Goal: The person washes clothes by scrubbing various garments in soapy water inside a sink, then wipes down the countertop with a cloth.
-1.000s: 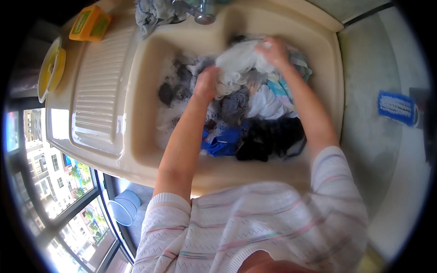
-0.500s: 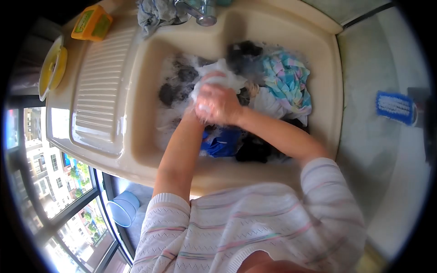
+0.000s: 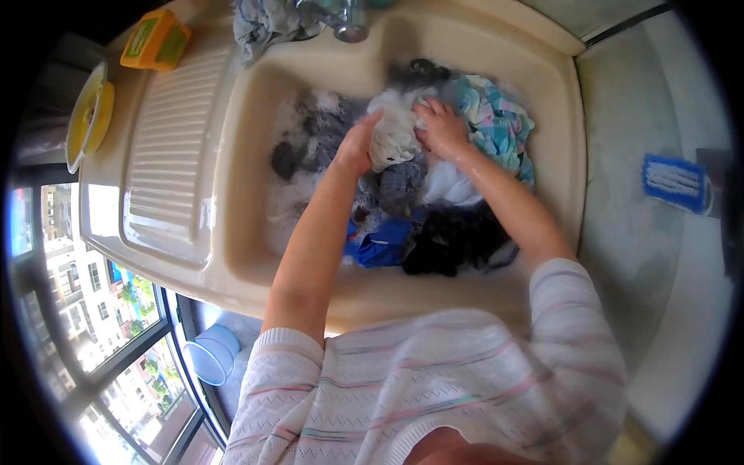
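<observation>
Wet clothes lie in soapy water in a beige sink (image 3: 248, 178). My left hand (image 3: 359, 143) is at the left side of a crumpled white cloth (image 3: 394, 132), its fingers extended against it. On the cloth's right side rests my right hand (image 3: 442, 130), fingers spread. Right of it is a blue, pink and white checked cloth (image 3: 496, 124). Grey cloth (image 3: 399, 186) lies just below the white one. Nearer my body are a blue cloth (image 3: 381, 244) and a black cloth (image 3: 446, 244). Another white piece (image 3: 451, 184) sits under my right forearm.
A faucet (image 3: 350, 29) stands at the sink's back, beside a grey rag (image 3: 267, 27). On the left are a ribbed washboard (image 3: 172, 147), an orange container (image 3: 156, 40) and a yellow basin (image 3: 93, 116). A blue bucket (image 3: 211, 355) and a blue-white brush (image 3: 673, 183) flank the sink.
My hands, earlier clasped together around white cloth, have parted to its two sides. The white cloth now lies spread lower among the clothes, and more grey and black cloth shows.
</observation>
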The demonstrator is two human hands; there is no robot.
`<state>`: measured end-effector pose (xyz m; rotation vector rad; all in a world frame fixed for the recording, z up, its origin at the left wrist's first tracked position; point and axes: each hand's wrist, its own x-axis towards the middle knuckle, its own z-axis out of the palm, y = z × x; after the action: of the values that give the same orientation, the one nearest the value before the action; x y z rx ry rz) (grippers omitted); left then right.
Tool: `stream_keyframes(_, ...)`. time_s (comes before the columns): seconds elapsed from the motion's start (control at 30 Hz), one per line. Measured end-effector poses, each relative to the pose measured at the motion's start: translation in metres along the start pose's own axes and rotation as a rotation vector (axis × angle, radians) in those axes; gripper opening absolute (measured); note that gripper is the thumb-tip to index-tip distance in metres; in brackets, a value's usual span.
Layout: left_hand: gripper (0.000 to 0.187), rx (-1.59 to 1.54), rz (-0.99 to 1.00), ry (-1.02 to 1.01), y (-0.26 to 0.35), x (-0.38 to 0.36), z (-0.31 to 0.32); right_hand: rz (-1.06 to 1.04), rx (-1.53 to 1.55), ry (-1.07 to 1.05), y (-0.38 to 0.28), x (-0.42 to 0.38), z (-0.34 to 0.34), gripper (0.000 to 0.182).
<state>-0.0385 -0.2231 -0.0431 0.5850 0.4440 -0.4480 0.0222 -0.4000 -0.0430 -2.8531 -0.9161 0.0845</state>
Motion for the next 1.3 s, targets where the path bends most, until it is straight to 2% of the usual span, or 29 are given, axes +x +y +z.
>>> stream_keyframes(0.07,0.047,-0.063,-0.013,-0.043,0.002,-0.006,0.002,0.261,0.149,-0.135,0.039,0.038,0.044,0.054)
stream_keyframes(0.1,0.048,-0.093,-0.014,-0.069,0.005,-0.007,0.003,0.388,0.219,-0.197,0.026,0.048,0.022,0.051)
stream_keyframes(0.13,0.048,-0.121,0.009,-0.086,0.009,-0.006,0.002,0.384,0.221,-0.057,0.018,0.048,-0.003,0.038)
stream_keyframes(0.17,0.047,-0.155,0.028,-0.105,0.01,-0.002,-0.003,0.37,0.423,0.012,-0.006,0.045,-0.018,0.029)
stream_keyframes(0.2,0.047,-0.197,0.046,-0.126,0.007,0.003,-0.008,0.207,0.583,0.11,-0.029,0.035,-0.02,0.028)
stream_keyframes(0.23,0.045,-0.099,0.112,-0.119,0.002,0.008,-0.018,0.036,0.651,0.217,-0.061,0.017,-0.032,0.024)
stream_keyframes(0.27,0.043,0.004,0.176,-0.105,-0.003,0.01,-0.033,-0.196,0.727,0.312,-0.09,0.002,-0.034,0.026)
stream_keyframes(0.3,0.041,0.117,0.238,-0.086,-0.006,0.008,-0.042,-0.279,0.764,0.263,-0.123,-0.02,-0.062,0.022)
stream_keyframes(0.33,0.037,0.692,0.717,-0.131,-0.008,-0.029,-0.019,-0.437,0.712,0.392,-0.141,-0.029,-0.056,0.023)
stream_keyframes(0.37,0.032,0.732,0.741,-0.138,-0.012,-0.019,-0.027,-0.449,0.65,0.322,-0.147,-0.032,-0.054,0.027)
stream_keyframes(0.43,0.022,0.805,0.798,-0.16,-0.023,0.028,-0.061,-0.315,0.615,0.541,-0.119,0.002,-0.018,0.031)
stream_keyframes(0.47,0.02,0.394,0.399,-0.104,-0.017,0.017,-0.034,-0.128,0.678,0.575,-0.102,0.017,-0.021,0.031)
stream_keyframes(0.5,0.018,-0.105,0.09,0.087,-0.011,0.007,-0.007,0.169,0.639,0.268,-0.079,0.036,-0.023,0.035)
stream_keyframes(0.53,0.019,-0.05,0.065,0.105,-0.007,-0.004,0.015,0.324,0.65,0.129,-0.046,0.053,-0.024,0.036)
stream_keyframes(0.57,0.021,0.012,0.045,0.123,-0.002,-0.006,0.024,0.349,0.369,-0.01,-0.006,0.068,-0.013,0.039)
stream_keyframes(0.63,0.024,0.099,0.18,0.154,0.003,0.004,0.016,0.419,0.366,-0.121,0.05,0.061,-0.024,0.039)
stream_keyframes(0.67,0.025,0.129,0.244,0.173,-0.001,0.013,0.005,0.444,0.306,0.009,0.078,0.063,-0.018,0.039)
stream_keyframes(0.73,0.031,0.428,0.438,0.102,-0.003,0.014,-0.024,0.572,0.248,0.172,0.064,0.048,-0.045,0.04)
stream_keyframes(0.77,0.033,0.074,0.168,0.215,0.007,-0.008,-0.001,0.405,0.106,0.243,0.04,0.031,-0.039,0.041)
stream_keyframes(0.83,0.033,0.119,0.105,0.204,-0.004,0.008,-0.009,0.075,-0.169,0.378,0.01,0.008,-0.014,0.044)
stream_keyframes(0.93,0.035,0.028,0.006,0.094,-0.001,0.0,0.0,0.054,-0.116,0.124,0.022,0.011,0.019,0.041)
stream_keyframes(1.03,0.036,-0.032,-0.05,-0.055,0.01,-0.011,0.01,0.254,0.269,-0.035,0.003,0.037,-0.018,0.03)
stream_keyframes(1.07,0.037,-0.046,-0.052,-0.102,0.014,-0.011,0.011,0.164,0.375,0.133,-0.027,0.026,-0.03,0.02)
stream_keyframes(1.1,0.037,-0.156,-0.061,-0.327,0.011,0.0,-0.006,-0.224,0.475,0.368,-0.044,0.016,-0.027,0.019)
stream_keyframes(1.13,0.038,-0.257,-0.066,-0.552,0.003,0.02,-0.037,-0.347,0.496,0.414,-0.077,0.001,-0.048,0.02)
stream_keyframes(1.17,0.037,-0.083,0.15,-0.36,-0.002,0.012,-0.039,-0.428,0.606,0.452,-0.103,-0.013,-0.056,0.02)
stream_keyframes(1.2,0.035,0.127,0.32,-0.123,-0.006,0.0,-0.034,-0.449,0.581,0.458,-0.106,-0.01,-0.053,0.019)
stream_keyframes(1.23,0.032,0.006,0.276,-0.031,-0.007,-0.006,-0.023,-0.467,0.559,0.466,-0.107,-0.009,-0.046,0.019)
stream_keyframes(1.3,0.025,-0.235,0.196,0.135,-0.001,-0.012,0.003,-0.044,0.596,0.392,-0.067,0.017,-0.022,0.019)
